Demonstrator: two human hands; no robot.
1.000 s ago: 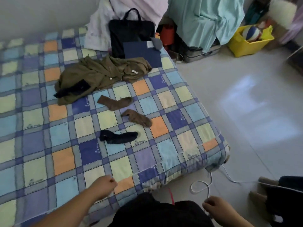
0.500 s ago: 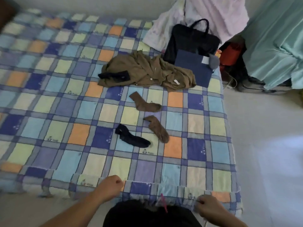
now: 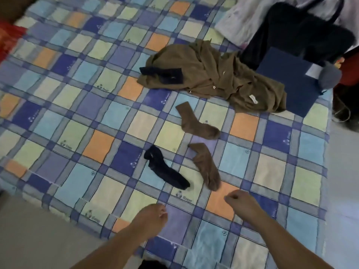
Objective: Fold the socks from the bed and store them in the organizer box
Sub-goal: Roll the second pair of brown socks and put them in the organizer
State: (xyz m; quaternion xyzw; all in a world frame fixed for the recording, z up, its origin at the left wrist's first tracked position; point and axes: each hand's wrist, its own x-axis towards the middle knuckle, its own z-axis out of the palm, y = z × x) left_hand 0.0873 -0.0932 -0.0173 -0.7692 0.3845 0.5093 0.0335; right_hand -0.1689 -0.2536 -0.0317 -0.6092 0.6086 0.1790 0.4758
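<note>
Three loose socks lie on the checked bedspread [image 3: 101, 144]: a dark navy sock [image 3: 167, 170], a brown sock [image 3: 206, 166] to its right and a second brown sock [image 3: 196, 122] further back. Another dark navy sock [image 3: 165, 74] rests on a crumpled brown garment [image 3: 219, 78]. My left hand [image 3: 152, 215] hovers over the bed's near part with fingers loosely curled, holding nothing. My right hand [image 3: 240, 200] is just below the nearer brown sock's toe, fingers curled and empty. No organizer box is recognisable.
A dark blue flat folder or box [image 3: 291, 80] and a black handbag [image 3: 299, 32] sit at the bed's far right, with a pale cloth [image 3: 242, 16] behind. Bare floor [image 3: 29, 239] shows at bottom left and along the right edge.
Both hands have moved forward from the bed's near edge out over the bedspread, toward the socks. The view has closed in on the bed.
</note>
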